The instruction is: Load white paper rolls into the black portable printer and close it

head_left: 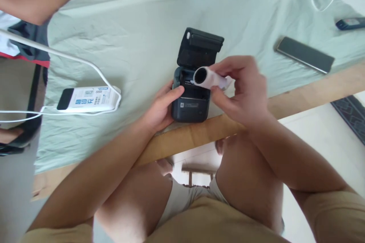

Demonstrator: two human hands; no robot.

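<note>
Thumb (176, 92) on its rim, the left hand (157, 113) grips a black, boxy plastic device (189, 111), lid (196, 48) raised; above its bay, the right hand (245, 91) pinches a white, hollow-cored roll (212, 79). Loading seems in hand, calling next for careful alignment.

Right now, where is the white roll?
In the head view, the white roll is in the right hand, just above the open black device.

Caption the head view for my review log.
Left hand steadies an open black device while the right hand holds a white roll.
</note>
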